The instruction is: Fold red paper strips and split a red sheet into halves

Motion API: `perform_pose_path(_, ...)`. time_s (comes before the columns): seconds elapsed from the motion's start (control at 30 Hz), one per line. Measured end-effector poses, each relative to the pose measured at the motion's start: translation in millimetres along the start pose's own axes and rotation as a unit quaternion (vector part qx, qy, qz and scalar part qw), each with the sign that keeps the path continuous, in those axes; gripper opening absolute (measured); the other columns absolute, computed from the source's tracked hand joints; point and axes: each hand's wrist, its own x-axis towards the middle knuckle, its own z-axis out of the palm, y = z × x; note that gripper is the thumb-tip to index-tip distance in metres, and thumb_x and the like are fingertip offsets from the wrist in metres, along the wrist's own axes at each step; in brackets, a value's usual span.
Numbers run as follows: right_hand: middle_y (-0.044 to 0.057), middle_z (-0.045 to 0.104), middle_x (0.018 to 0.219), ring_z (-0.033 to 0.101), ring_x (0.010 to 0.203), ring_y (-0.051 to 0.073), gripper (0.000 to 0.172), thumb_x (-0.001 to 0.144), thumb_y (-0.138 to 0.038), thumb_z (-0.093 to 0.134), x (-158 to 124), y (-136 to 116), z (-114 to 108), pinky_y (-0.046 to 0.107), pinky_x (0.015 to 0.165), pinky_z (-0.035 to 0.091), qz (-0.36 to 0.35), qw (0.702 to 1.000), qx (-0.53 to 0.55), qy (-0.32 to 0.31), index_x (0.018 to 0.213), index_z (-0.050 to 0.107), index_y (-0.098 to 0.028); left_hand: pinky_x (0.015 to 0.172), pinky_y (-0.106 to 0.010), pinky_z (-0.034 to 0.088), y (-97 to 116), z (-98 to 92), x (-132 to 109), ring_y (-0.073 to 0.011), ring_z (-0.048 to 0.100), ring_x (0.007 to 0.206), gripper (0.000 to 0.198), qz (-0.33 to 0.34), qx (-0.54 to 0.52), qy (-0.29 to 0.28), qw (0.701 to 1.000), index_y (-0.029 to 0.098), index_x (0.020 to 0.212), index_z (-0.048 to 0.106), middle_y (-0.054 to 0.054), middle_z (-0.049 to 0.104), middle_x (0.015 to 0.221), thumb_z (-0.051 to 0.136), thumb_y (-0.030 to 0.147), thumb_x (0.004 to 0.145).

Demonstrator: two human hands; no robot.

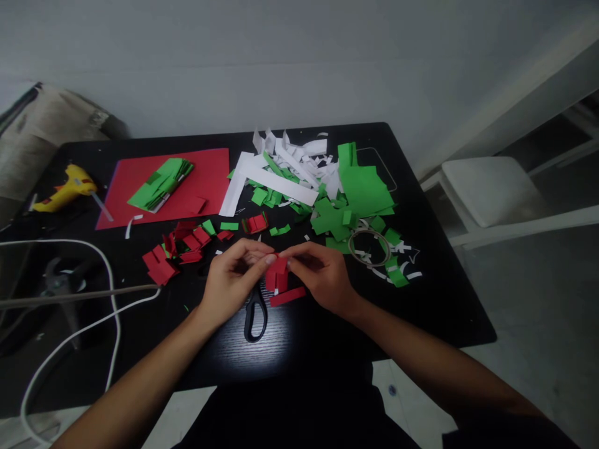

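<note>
The left hand (231, 280) and right hand (321, 277) pinch 1 folded red paper piece (277, 274) over the scissors (255, 315). It looks light, flimsy and easily creased, so is probably best gripped at its edges.

1. The black table (444, 299) carries black-handled scissors (255, 299) near its front edge.
2. A red strip (287, 295) lies just right of the scissors.
3. Left of and beyond the scissors is a heap of red scraps (171, 252), with a red sheet (210, 171) farther back.
4. Far left of the scissors are a yellow glue gun (65, 187) and a white cable (110, 274).
5. Beyond and right of the scissors lie white strips (276, 178), green pieces (362, 187) and a tape ring (369, 246).
</note>
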Motion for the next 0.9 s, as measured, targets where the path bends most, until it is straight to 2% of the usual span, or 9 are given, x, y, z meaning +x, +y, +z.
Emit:
perform_pose_path(0.2,0.003,0.081,0.098,0.077,0.093,0.018,0.012,0.085,-0.026,0.077,0.7,1.2,0.4,0.031,0.088,0.062,0.030,0.999,0.025,-0.003,0.096,0.078,-0.023,0.066,-0.022,0.056,0.4,1.1,0.7,-0.0114,0.067,0.066,0.013,0.003,-0.009,0.002,1.000,0.018,0.093,0.074,0.001,0.074,0.075,0.079,0.028,0.086)
perform_pose_path(0.6,0.002,0.081,0.092,0.077,0.081,0.017,0.014,0.088,-0.034,0.075,1.3,-0.1,-2.0,0.031,0.078,0.065,0.065,0.996,0.065,-0.013,0.095,0.080,-0.022,0.065,-0.020,0.056,-2.4,0.3,-1.2,-0.0102,0.067,0.066,0.009,0.043,0.036,0.009,0.998,0.019,0.092,0.073,0.001,0.073,0.076,0.077,0.026,0.089)
perform_pose_path(0.9,0.003,0.082,0.095,0.078,0.089,0.018,0.014,0.083,-0.029,0.082,1.4,5.3,1.2,0.031,0.085,0.064,0.025,1.000,0.015,0.006,0.095,0.080,-0.022,0.071,-0.019,0.057,-6.3,-0.4,-3.9,-0.0099,0.071,0.075,0.007,0.108,0.106,0.012,0.988,0.019,0.096,0.073,0.001,0.076,0.086,0.076,0.021,0.089)
